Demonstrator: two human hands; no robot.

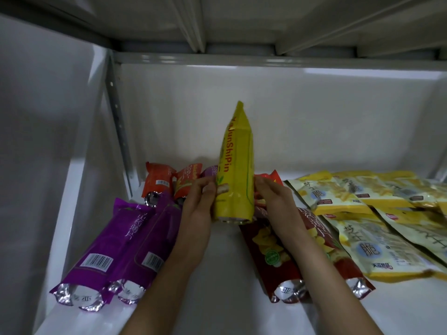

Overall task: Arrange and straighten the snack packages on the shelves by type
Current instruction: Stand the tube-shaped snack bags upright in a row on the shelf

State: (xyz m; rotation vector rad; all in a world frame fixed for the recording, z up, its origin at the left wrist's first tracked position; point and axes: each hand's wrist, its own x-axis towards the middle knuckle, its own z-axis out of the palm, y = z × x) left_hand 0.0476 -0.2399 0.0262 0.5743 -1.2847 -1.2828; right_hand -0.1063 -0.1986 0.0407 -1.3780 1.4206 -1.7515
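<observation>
Shelf (225,274), white and dim, where fingers of both hands hold 1 yellow packet (235,165) upright

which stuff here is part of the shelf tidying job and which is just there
Part of the job:
- yellow package, held upright between the left hand and right hand
- purple packages, lying at left
- red packages, lying under the right hand
- orange-red packages at the back
- pale yellow packets, piled at right

Just there:
- shelf floor
- perforated upright post
</observation>
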